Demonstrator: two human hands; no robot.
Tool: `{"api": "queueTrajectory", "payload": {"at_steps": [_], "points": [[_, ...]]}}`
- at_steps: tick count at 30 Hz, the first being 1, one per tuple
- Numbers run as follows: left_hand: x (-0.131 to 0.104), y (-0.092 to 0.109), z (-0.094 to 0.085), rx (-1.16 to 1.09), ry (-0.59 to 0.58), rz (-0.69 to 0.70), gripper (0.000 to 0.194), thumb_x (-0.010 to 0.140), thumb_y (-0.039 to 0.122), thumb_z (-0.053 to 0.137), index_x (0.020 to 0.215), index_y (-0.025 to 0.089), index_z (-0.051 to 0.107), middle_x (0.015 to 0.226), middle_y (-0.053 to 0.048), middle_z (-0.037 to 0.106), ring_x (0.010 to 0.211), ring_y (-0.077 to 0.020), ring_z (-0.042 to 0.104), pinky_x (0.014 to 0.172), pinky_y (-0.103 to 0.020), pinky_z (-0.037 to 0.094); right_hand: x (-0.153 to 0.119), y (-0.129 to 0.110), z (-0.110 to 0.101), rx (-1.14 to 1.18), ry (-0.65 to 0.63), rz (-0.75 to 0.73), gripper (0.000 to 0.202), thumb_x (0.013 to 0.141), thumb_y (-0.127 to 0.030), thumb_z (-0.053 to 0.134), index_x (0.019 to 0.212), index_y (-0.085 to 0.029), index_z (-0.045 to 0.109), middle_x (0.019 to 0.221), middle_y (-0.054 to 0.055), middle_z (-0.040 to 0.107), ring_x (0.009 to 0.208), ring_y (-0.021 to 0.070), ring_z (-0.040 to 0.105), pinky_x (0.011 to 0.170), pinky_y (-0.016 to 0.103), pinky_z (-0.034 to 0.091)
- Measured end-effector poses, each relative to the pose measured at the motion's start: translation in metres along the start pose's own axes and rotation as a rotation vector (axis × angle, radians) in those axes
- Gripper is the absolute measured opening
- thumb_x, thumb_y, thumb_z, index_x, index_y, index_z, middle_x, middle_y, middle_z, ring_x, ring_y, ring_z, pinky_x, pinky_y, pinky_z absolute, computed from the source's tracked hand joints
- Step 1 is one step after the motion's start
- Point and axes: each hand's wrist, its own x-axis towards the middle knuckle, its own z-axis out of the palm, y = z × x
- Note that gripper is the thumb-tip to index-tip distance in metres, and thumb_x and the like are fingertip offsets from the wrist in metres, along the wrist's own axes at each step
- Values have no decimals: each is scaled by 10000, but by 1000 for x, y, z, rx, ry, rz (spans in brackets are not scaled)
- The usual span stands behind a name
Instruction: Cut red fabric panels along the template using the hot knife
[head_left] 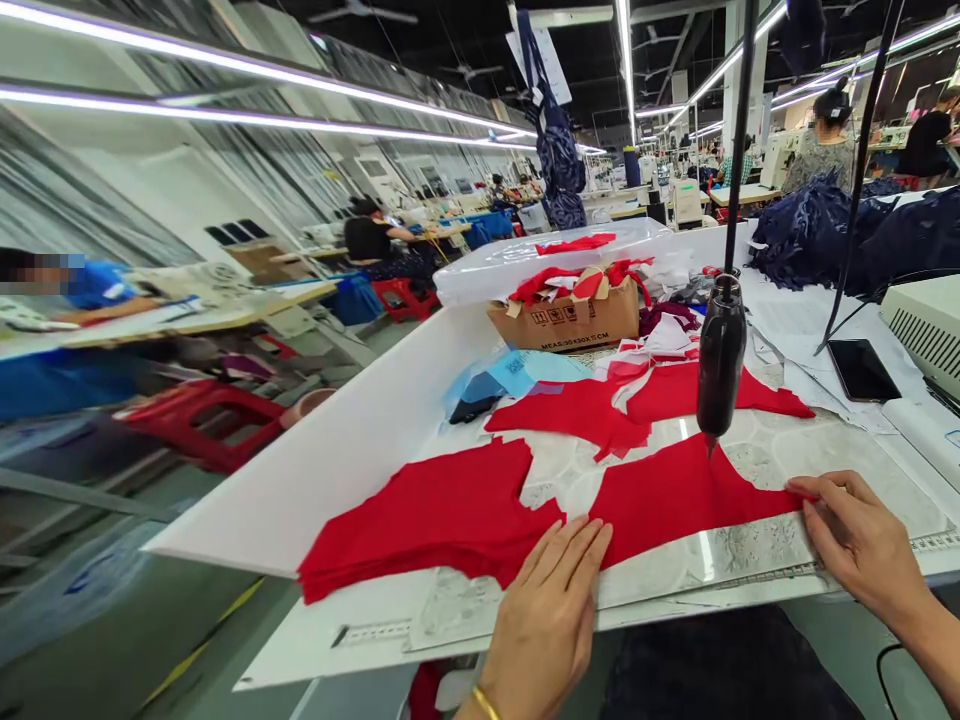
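Observation:
A cut piece of red fabric (pixel 675 500) lies across a clear sheet (pixel 772 550) on the white table. My left hand (pixel 551 610) rests flat where that piece's left end meets a stack of red cut pieces (pixel 435 510), fingers stretched out together. At the narrow right end of the same piece, my right hand (pixel 862 540) pinches the fabric between thumb and fingers. A black tool with a thin pointed tip (pixel 721 360) hangs down over the piece, its tip at or just above the upper edge; whether they touch I cannot tell. More red pieces (pixel 577 410) lie behind.
Behind the fabric stand a cardboard box (pixel 570 318) of red scraps and light blue sheets (pixel 525 373). A phone (pixel 862 370) and a pale machine (pixel 926 320) are at right. Dark navy fabric (pixel 817 235) is heaped farther back. A ruler strip (pixel 757 582) runs along the front edge.

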Motion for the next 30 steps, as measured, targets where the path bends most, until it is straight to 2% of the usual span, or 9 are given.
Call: {"api": "queueTrajectory", "payload": {"at_steps": [3, 7, 10, 13, 16, 18, 23, 27, 30], "points": [[1, 10, 5, -47, -20, -28, 577, 915, 8, 379, 1455, 129, 544, 1283, -85, 730, 1213, -242, 646, 1024, -413, 540, -12, 9, -8, -16, -33, 48, 274, 1014, -308, 503, 1103, -221, 747, 916, 71, 711, 802, 193, 704, 640, 294, 589], [4, 16, 12, -118, -54, -68, 624, 897, 23, 403, 1504, 130, 502, 1333, -95, 710, 1227, -256, 652, 1040, -437, 565, -23, 8, -16, -148, 19, 67, 296, 1031, -396, 506, 1062, -223, 744, 881, 62, 694, 788, 203, 684, 671, 335, 567], [4, 15, 12, -170, -94, -105, 649, 882, 20, 422, 1515, 141, 505, 1396, -105, 675, 1295, -268, 617, 1092, -469, 551, -22, 2, -21, -213, 36, 62, 301, 1046, -415, 501, 1045, -215, 727, 881, 64, 717, 805, 215, 675, 690, 349, 551], [-1, 10, 9, -195, -96, -154, 617, 877, 15, 440, 1464, 153, 567, 1353, -108, 689, 1288, -272, 614, 1114, -483, 544, -12, -9, -20, -178, 51, 19, 255, 1047, -383, 532, 1058, -209, 718, 918, 60, 734, 816, 195, 677, 674, 317, 548], [-9, 8, 6, -196, -62, -191, 521, 884, 13, 449, 1350, 134, 648, 1275, -129, 705, 1236, -283, 624, 1091, -494, 563, 7, -25, -11, -49, 11, -52, 228, 1047, -367, 546, 1049, -215, 716, 914, 51, 724, 800, 170, 681, 598, 274, 538], [-14, 8, 5, -214, -53, -181, 479, 883, 6, 453, 1288, 130, 677, 1248, -136, 705, 1218, -283, 622, 1076, -489, 574, 22, -36, 1, 35, -69, -114, 215, 1044, -352, 546, 1048, -224, 718, 883, 45, 723, 790, 169, 684, 545, 259, 527], [-22, 8, -1, -264, -23, -189, 466, 906, 1, 451, 1288, 145, 676, 1228, -135, 701, 1209, -271, 615, 1070, -473, 576, 59, -56, 38, 74, -214, -290, 256, 1046, -321, 492, 996, -232, 728, 898, 49, 774, 844, 206, 718, 730, 331, 607], [-27, 1, -6, -218, 43, -216, 460, 914, -24, 436, 1265, 146, 681, 1198, -132, 694, 1179, -262, 611, 1035, -442, 585, 71, -72, 55, 87, -362, -340, 218, 1008, -257, 523, 986, -237, 740, 952, 52, 782, 855, 208, 727, 747, 343, 601], [-27, -3, -6, -219, 20, -177, 415, 895, -33, 475, 1189, 153, 702, 1181, -125, 686, 1174, -259, 602, 1033, -425, 576, 70, -84, 61, 120, -423, -369, 170, 986, -219, 565, 988, -241, 734, 942, 36, 770, 844, 194, 719, 732, 322, 589]]}}
